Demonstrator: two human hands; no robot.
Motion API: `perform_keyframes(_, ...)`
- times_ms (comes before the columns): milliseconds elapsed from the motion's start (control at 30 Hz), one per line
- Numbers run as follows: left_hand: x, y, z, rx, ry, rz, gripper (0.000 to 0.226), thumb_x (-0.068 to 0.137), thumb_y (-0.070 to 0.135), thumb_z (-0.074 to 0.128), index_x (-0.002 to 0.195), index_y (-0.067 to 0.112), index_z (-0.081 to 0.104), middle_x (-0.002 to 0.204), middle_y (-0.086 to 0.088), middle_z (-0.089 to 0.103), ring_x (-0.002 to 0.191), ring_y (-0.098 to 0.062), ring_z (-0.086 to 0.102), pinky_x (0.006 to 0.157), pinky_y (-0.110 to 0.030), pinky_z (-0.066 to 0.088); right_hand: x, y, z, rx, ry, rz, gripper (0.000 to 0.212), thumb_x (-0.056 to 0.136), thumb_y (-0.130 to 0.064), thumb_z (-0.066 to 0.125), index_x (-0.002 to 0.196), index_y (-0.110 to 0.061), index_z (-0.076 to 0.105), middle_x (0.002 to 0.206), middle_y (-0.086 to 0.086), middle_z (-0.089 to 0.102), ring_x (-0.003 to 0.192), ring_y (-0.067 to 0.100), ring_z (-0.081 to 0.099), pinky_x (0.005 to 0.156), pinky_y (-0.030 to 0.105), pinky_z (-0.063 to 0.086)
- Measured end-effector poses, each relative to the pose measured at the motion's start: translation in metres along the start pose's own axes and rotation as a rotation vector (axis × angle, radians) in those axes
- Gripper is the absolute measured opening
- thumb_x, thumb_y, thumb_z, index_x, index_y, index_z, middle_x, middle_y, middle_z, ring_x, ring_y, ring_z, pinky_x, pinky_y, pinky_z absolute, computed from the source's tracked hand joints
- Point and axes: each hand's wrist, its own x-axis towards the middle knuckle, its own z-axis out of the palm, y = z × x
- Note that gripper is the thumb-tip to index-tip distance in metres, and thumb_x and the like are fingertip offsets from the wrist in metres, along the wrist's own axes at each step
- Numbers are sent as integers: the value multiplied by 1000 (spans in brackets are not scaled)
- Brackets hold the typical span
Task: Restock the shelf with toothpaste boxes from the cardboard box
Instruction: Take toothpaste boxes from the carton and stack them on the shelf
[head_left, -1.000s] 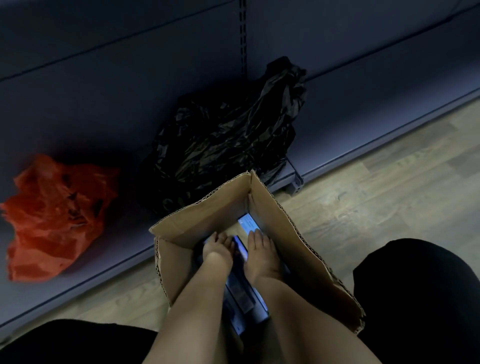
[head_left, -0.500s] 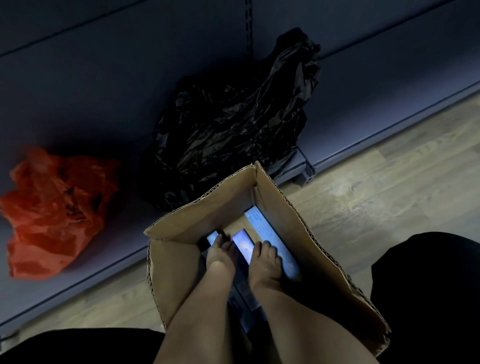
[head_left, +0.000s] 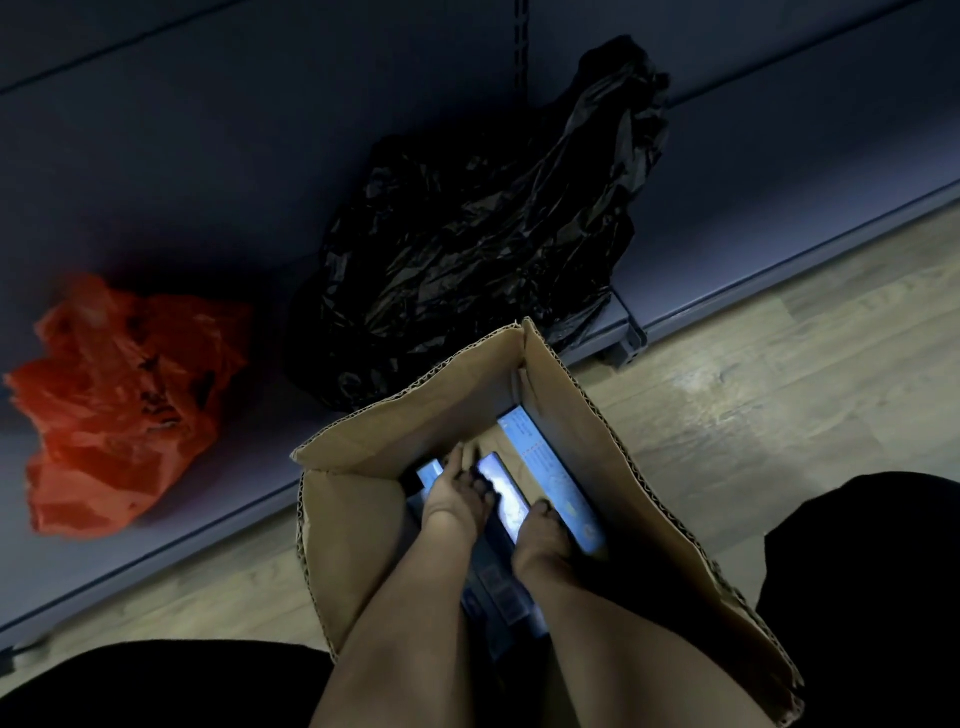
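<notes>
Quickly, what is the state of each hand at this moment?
Left hand: fingers curled on a toothpaste box inside the cardboard box.
Right hand: gripping the same toothpaste box.

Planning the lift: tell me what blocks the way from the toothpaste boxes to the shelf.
The carton's far wall stands between the toothpaste boxes and the shelf; the black bag lies on the shelf just beyond.

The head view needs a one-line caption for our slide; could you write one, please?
Both hands, left hand and right hand, reach into the cardboard box among blue toothpaste boxes.
</notes>
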Motion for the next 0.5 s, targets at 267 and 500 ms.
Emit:
perform_keyframes(267, 7, -2, 2, -10, 36, 24, 59, 101, 33, 34, 152, 20, 7, 159, -5, 8, 146, -26, 3, 116, -52, -9, 4, 1, -1, -229, -66, -47, 41, 98, -11, 43, 137, -5, 35, 140, 12, 33, 127, 25, 42, 105, 33, 36)
perform_keyframes(500, 17, -2, 9, -229, 10, -16, 54, 103, 19, 29, 152, 11, 6, 156, -13, 20, 145, -32, 10, 118, -48, -1, 2, -1, -5, -253, -45, -35, 48, 93, -11, 49, 138, -4, 33, 140, 11, 41, 130, 26, 42, 105, 36, 37)
